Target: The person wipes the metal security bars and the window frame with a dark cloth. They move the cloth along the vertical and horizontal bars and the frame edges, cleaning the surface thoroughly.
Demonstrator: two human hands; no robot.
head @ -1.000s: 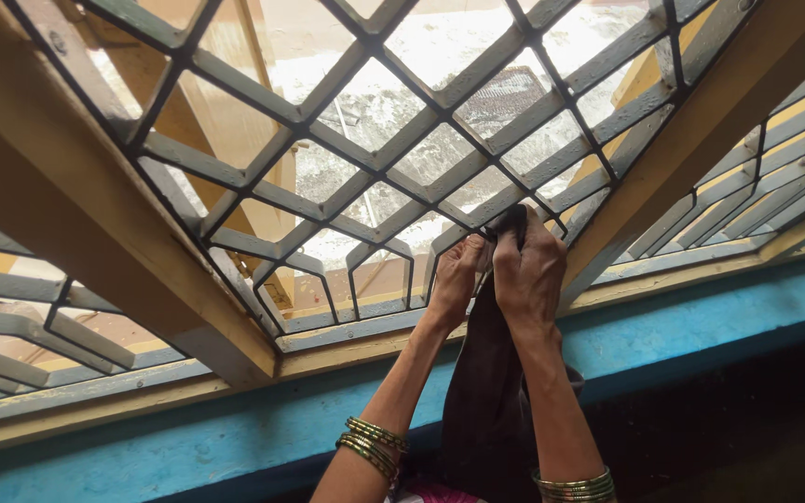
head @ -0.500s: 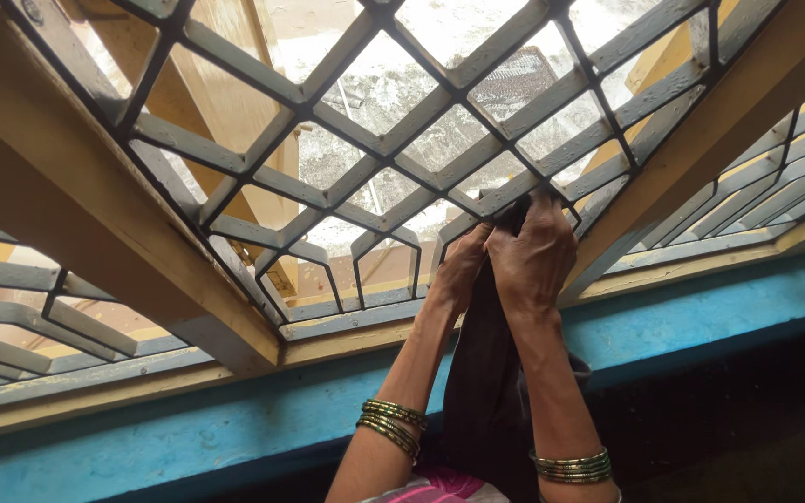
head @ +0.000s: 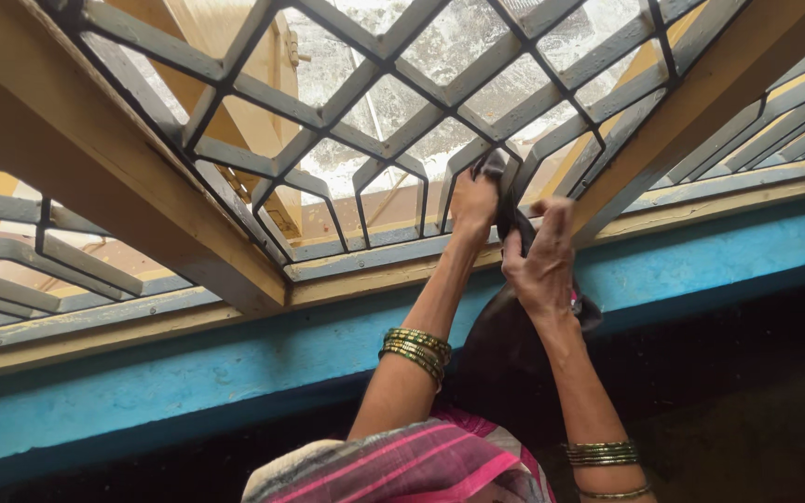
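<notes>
Both forearms are bare. A stack of thin green and gold bangles point(head: 416, 351) circles the wrist below the left hand point(head: 474, 200), and a similar stack of bangles point(head: 603, 455) with one loose gold ring sits below the right hand point(head: 540, 265). A grey and pink striped cloth garment point(head: 402, 470) covers the shoulder.

Left hand point(head: 473, 200): I had it up against the window grille point(head: 328, 140), gripping the top of the cloth point(head: 514, 307).
Right hand point(head: 542, 265): it sat just below and right of my left, closed on the same cloth.
Cloth: it hung down between my forearms.
Wooden frame point(head: 95, 177): it ran left of the grille.
Sill point(head: 235, 363): below the grille, behind my arms.
</notes>
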